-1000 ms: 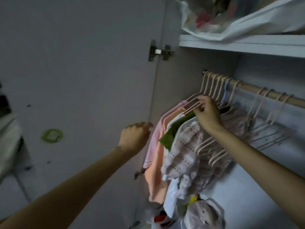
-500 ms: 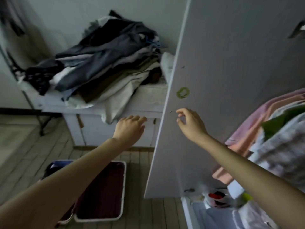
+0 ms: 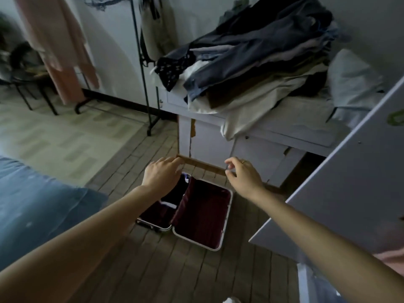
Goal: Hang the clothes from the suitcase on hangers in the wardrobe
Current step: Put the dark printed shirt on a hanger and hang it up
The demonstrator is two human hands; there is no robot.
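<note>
Both hands (image 3: 204, 177) hover empty above the rectangular, maroon-lined suitcase (image 3: 202, 217).

A bedroom in a home. Blue bed cover (image 3: 32, 206) at the left edge. White wardrobe door (image 3: 349, 193) standing open on the right. Low white cabinet (image 3: 251, 147) against the wall, piled high with folded clothes (image 3: 262, 51). Black clothes rack (image 3: 142, 79) beside it, with a pink robe (image 3: 59, 47) hanging further left. Open suitcase (image 3: 196, 215) with dark red lining lying flat on the tiled floor (image 3: 153, 270). Pale rug (image 3: 65, 136) spread further back. Dim light, plain white walls (image 3: 113, 40).
</note>
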